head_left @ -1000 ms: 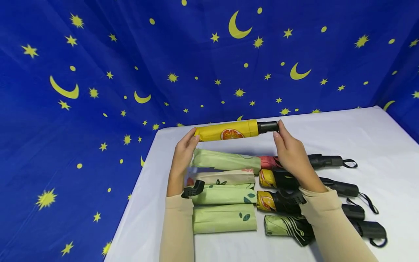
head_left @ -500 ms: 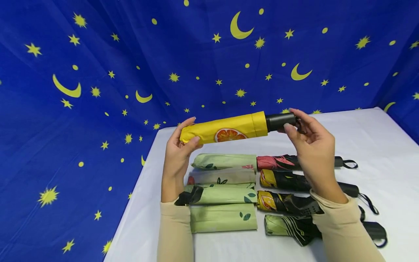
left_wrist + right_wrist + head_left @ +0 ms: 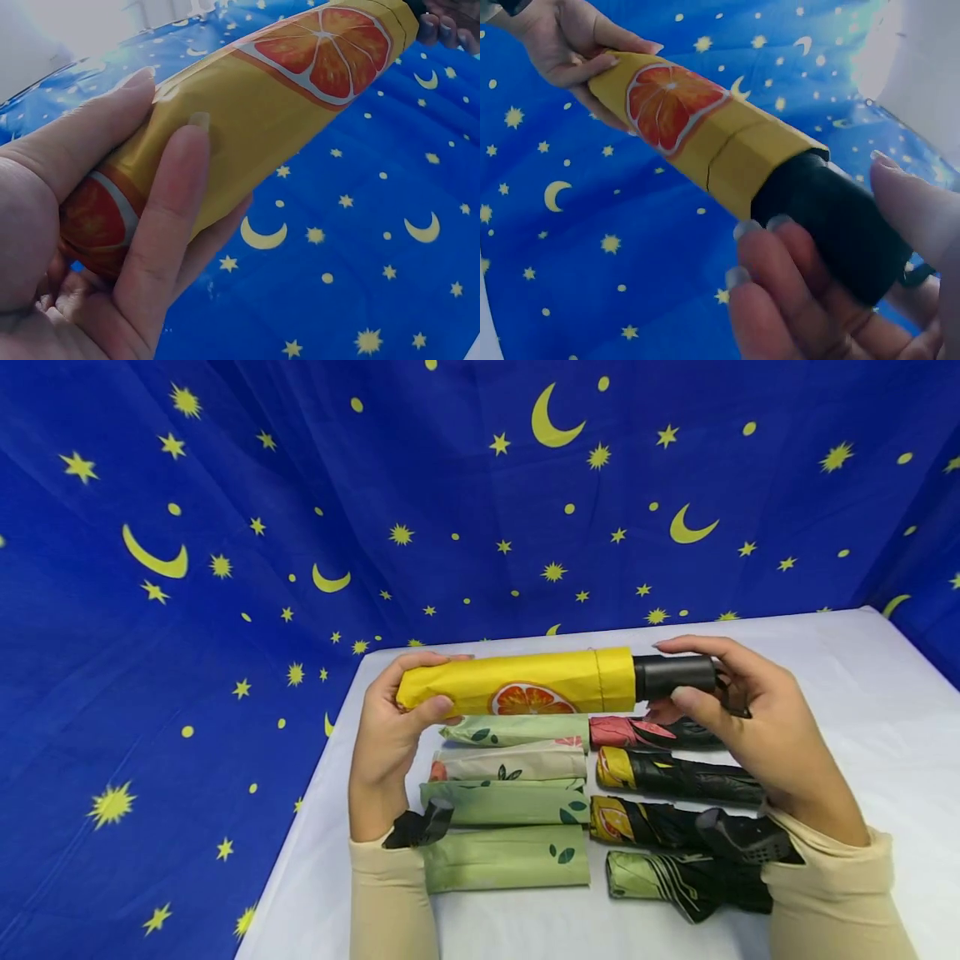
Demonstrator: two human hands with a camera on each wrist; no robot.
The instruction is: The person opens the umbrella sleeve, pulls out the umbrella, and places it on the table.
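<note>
A folding umbrella in a yellow sleeve (image 3: 457, 683) with an orange-slice print is held level above the table in the head view. My left hand (image 3: 384, 752) grips the sleeve's left end, thumb in front and fingers behind. At the other end, a black handle (image 3: 675, 677) sticks out of the sleeve. My right hand (image 3: 780, 731) holds that handle between thumb and fingers. The left wrist view shows fingers wrapped round the yellow sleeve (image 3: 247, 127). In the right wrist view, thumb and fingers lie on either side of the handle (image 3: 829, 225).
Below lie several pale sleeves, such as a green one (image 3: 510, 858), in a column on the white table (image 3: 525, 927). To their right lie several folded umbrellas, including a yellow-and-black one (image 3: 675, 777) and a green-and-black one (image 3: 652, 877). A blue star-patterned cloth (image 3: 450, 460) hangs behind.
The umbrella has come nearer and looks larger, first rising a little, then lowering. Both hands have moved apart and more fully round its two ends. The things on the table have stayed put.
</note>
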